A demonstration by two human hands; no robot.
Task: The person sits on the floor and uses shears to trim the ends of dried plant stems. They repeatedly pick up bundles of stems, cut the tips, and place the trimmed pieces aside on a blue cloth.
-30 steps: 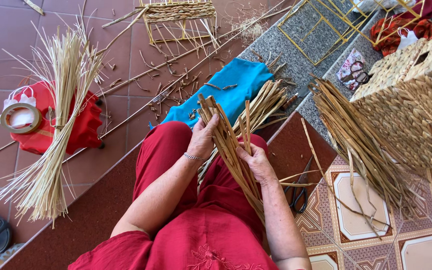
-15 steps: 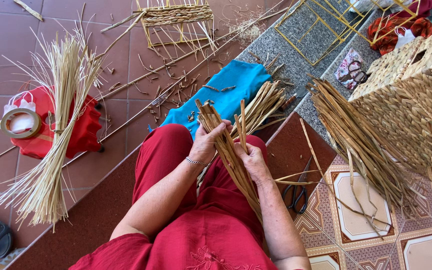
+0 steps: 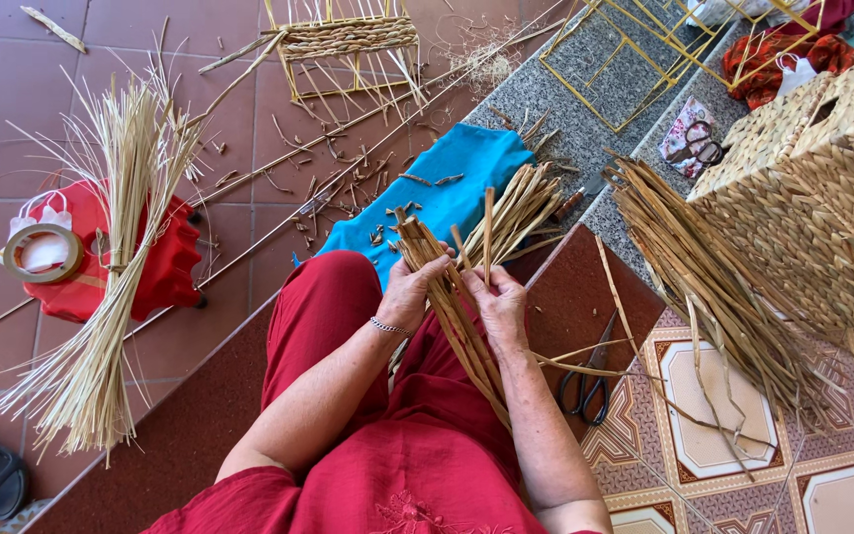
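Head view: looking down on a lap in red cloth, both hands closed on a bundle [image 3: 447,297] of flat dry reed strips. Long axis of the bundle running from lower right on the lap up and away to upper left, cut ends pointing away from the body, fanned slightly at the top. Left hand [image 3: 409,292] wrapped round the bundle from its left side, fingers curled over the strips, thumb behind. Right hand [image 3: 498,307] against the bundle's right side, pinching one single strip [image 3: 487,232] that stands nearly upright, apart from the slanted rest. Lower end of the bundle passing between the wrists and resting on the lap.

Just beyond the hands, a blue cloth [image 3: 452,188] on the step with loose strips across it. Scissors [image 3: 587,381] on the tiles by the right forearm. At far right, a woven basket [image 3: 822,188], contents hidden; a thick sheaf [image 3: 704,287] leaning beside it. At left, pale straw [image 3: 116,277] over a red stool [image 3: 165,267], and a tape roll [image 3: 43,252] on it.
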